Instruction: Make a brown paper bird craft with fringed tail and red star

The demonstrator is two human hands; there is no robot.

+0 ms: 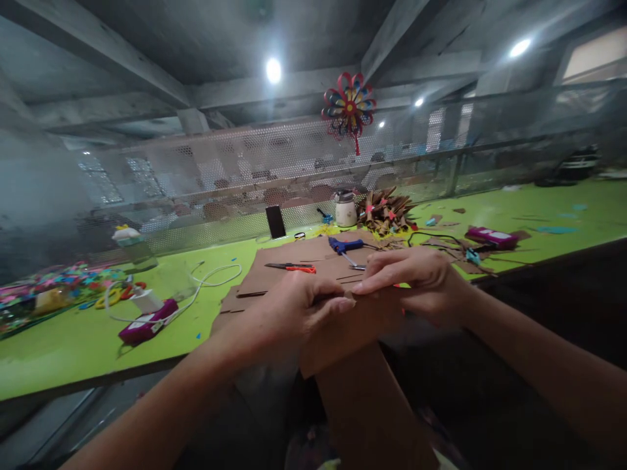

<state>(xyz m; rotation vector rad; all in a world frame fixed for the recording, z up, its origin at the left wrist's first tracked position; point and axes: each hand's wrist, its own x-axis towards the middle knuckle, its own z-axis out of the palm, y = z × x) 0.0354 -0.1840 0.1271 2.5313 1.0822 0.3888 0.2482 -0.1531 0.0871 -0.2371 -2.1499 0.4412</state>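
Note:
Between my two hands is a piece of brown cardboard (337, 343), held just off the table's front edge, with a long strip running down toward my lap. My left hand (298, 310) pinches its upper edge between thumb and fingers. From the other side my right hand (421, 284) grips the same edge, its index fingertip close to my left thumb. Beyond them a blue glue gun (345, 245) lies on a flat cardboard sheet (274, 260). Scissors with orange handles (300, 268) rest left of it.
Purple power strips (147, 323) (491, 237) sit left and right on the green table (63, 356). A white cable (196, 287) curls at left. At the back stand a phone (275, 222), a jar (345, 210) and a bundle of cardboard rolls (386, 212). A paper flower (349, 108) hangs on the mesh.

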